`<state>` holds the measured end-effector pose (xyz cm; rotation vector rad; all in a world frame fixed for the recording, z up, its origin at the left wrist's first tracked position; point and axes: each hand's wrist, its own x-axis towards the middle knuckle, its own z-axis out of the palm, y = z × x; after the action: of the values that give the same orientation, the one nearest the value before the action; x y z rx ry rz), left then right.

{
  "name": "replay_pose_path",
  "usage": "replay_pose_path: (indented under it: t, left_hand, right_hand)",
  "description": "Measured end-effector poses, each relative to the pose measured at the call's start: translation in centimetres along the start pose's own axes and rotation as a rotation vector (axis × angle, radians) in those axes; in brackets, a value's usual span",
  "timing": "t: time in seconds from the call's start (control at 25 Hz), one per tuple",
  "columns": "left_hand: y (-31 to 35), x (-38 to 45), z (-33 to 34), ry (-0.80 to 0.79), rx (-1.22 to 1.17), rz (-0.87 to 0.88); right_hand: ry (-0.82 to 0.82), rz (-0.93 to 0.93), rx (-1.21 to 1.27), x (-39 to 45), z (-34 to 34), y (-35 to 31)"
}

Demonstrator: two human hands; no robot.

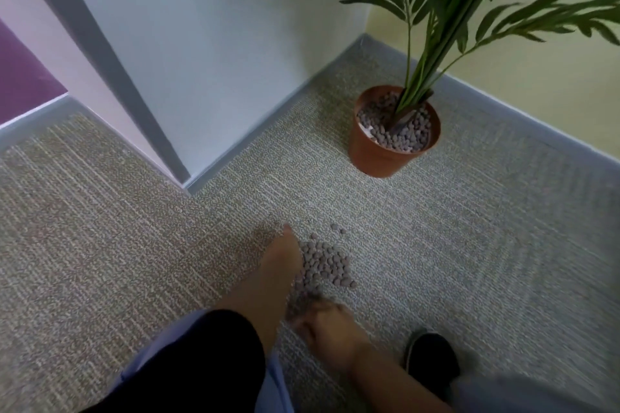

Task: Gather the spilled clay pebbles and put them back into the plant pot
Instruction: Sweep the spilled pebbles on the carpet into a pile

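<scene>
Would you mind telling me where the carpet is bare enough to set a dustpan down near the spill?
Bare carpet lies between the spilled pebbles and the plant pot, and to the right of the pile towards the skirting board. It is crowded where the left hand and right hand meet the pile, with a shoe close by.
</scene>
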<state>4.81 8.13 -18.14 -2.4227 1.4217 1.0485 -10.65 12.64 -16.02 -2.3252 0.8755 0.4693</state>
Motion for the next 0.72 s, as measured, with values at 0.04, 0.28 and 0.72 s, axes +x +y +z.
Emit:
replay_pose_path:
  t: [0.04,0.28,0.72]
  left_hand:
    - [-0.1,0.4,0.0,0.029,-0.014,-0.019]
    - [-2.5,0.5,0.7,0.058,-0.032,0.007]
    - [-3.0,0.2,3.0,0.051,-0.14,-0.093]
  right_hand:
    - [-0.007,-0.028,0.021,0.3,0.9,-0.2]
    - [-0.33,-0.026,0.124,1.1,5.0,-0.1]
    - [0.182,0.475,0.941,5.7,0.4,4.1]
